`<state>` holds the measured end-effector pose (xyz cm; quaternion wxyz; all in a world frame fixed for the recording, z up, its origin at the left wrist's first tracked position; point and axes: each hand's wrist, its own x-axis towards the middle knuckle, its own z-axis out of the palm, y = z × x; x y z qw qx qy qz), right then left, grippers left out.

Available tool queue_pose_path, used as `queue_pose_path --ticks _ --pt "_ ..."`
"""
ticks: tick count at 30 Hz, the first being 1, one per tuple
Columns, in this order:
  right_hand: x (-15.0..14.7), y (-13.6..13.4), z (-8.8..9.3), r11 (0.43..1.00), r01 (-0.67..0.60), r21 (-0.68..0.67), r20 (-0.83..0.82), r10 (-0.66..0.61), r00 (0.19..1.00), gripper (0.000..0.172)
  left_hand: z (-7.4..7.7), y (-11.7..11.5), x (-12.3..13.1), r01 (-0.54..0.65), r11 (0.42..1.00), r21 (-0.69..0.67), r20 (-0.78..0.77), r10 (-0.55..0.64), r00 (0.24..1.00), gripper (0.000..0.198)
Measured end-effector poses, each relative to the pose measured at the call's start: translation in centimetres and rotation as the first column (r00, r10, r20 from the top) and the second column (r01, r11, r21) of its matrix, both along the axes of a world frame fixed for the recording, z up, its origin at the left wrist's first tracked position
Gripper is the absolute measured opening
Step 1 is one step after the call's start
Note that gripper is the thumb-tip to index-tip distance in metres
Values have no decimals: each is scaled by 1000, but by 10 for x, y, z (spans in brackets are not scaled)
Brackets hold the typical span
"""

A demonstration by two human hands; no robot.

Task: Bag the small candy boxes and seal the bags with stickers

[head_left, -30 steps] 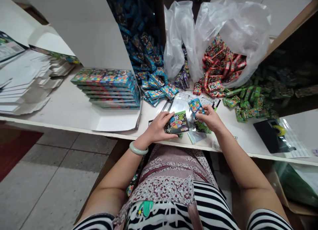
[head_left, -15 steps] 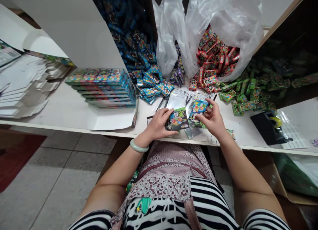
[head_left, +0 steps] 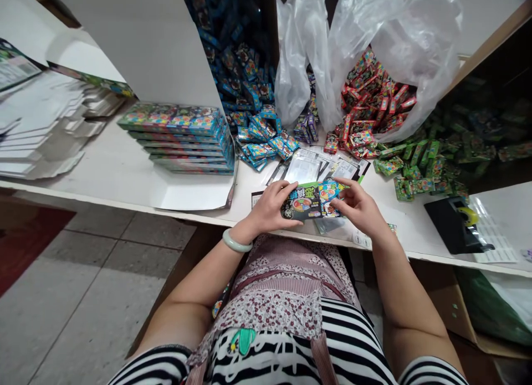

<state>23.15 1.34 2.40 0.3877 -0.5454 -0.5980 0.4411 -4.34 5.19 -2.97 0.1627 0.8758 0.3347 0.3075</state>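
My left hand [head_left: 272, 209] is closed around a flat black-and-green printed box [head_left: 302, 203] with colourful round pictures on its front. A small blue candy packet [head_left: 330, 193] is pinched between the thumb and fingers of my right hand [head_left: 361, 209]. The packet's left side meets the box's right end; whether it is partly inside I cannot tell. Under both hands are printed sheets in clear film [head_left: 305, 166] on the white table. Blue packets [head_left: 261, 141] lie loose just beyond my left hand.
At the left, filled flat display boxes [head_left: 178, 135] are stacked beside folded white card [head_left: 45, 124]. Plastic bags [head_left: 301, 52] stand behind, with red packets [head_left: 374, 105] spilling out. Green packets [head_left: 415, 166] and a black tape dispenser [head_left: 449, 227] lie right. The table's front edge runs close to me.
My right hand has brought the blue packet left and against the end of the black-and-green box. Earlier the two were slightly apart. The camera view has shifted a little.
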Motion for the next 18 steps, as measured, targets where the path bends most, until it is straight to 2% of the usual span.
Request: queue_pose_path --ticks 3,5,8,11,15,18 --pt "-3 0 -1 998 -63 -8 25 63 998 56 1 0 1 41 999 -1 7 -41 999 103" --pt "-8 0 -6 998 -60 5 32 60 998 55 1 -1 2 48 999 -1 28 -48 998 102" --pt "-20 4 -16 986 36 164 103 -53 993 46 3 -1 6 15 1000 -7 46 -15 999 101" --pt "-31 8 -25 938 92 334 157 -151 976 42 7 -2 10 -39 999 -4 28 39 999 101" --pt "-33 4 -21 933 135 335 121 -185 975 40 9 -3 15 -105 995 -3 32 105 994 99" --pt "-28 -3 -12 955 56 290 137 -99 986 33 8 -4 17 -141 990 22 48 139 989 97"
